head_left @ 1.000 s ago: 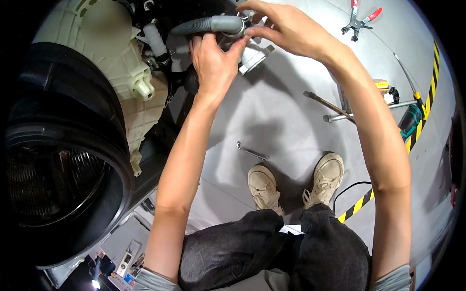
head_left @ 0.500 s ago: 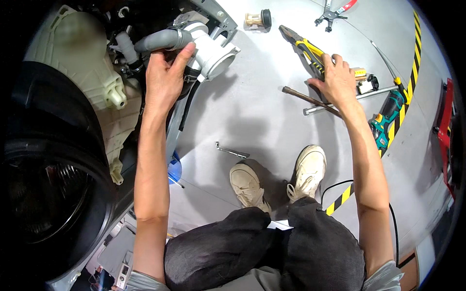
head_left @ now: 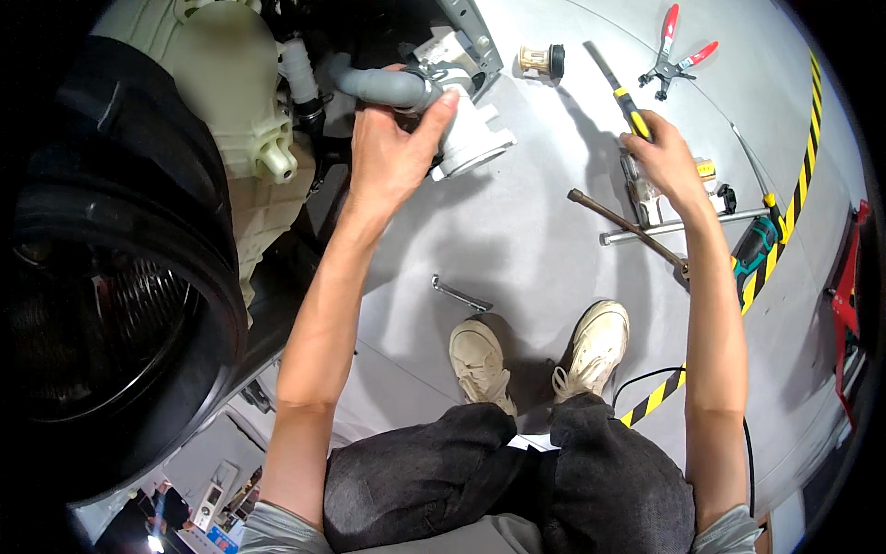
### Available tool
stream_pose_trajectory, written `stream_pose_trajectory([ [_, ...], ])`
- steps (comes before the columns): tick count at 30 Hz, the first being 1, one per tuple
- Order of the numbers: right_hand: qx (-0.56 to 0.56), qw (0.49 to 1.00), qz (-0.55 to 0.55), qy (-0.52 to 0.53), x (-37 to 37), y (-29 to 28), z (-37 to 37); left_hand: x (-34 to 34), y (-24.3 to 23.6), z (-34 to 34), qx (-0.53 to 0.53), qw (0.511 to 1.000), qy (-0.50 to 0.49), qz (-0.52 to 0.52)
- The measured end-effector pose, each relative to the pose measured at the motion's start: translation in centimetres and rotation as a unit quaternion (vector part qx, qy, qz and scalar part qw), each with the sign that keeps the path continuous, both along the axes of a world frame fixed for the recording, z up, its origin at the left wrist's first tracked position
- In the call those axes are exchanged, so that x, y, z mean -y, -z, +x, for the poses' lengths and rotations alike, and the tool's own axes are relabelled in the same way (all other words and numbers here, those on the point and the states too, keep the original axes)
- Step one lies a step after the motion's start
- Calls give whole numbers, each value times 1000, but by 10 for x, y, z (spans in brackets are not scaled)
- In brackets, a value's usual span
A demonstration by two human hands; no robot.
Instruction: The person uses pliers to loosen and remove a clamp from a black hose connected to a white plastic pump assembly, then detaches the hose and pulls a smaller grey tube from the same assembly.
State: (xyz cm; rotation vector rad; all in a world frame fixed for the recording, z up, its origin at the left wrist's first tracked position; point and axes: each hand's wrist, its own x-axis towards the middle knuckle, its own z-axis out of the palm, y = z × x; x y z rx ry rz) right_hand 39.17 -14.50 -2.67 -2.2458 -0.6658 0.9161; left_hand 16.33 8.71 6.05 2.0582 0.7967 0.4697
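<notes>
In the head view, the left hand (head_left: 392, 152) sits in the upper middle of the frame, fingers curled around a grey hose (head_left: 383, 85) where it joins a white plastic pump housing (head_left: 466, 129); the thumb lies across the housing. The hose runs roughly left to right, bending up at its left end toward the cream washing machine tub (head_left: 226, 102), and the housing's round open mouth points down and right, toward the grey floor (head_left: 535, 231). In the upper right, the right hand (head_left: 666, 162) is closed on a yellow-and-black handled tool (head_left: 620, 92) whose long axis slants from the hand up and left, its far tip toward the top edge. Just below this hand lie a brown rod (head_left: 628, 226) and a silver bar (head_left: 688, 224), crossing. Red-handled pliers (head_left: 676, 57) lie well above.
</notes>
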Motion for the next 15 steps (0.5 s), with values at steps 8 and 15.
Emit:
stream_pose_trajectory([
  [8,169,970,-19,-175,-16,-96,-44,0,1,-15,-68,997,35,-1],
  [15,335,916,71,-211,-24,-88,-44,1,6,-13,-73,996,56,7],
])
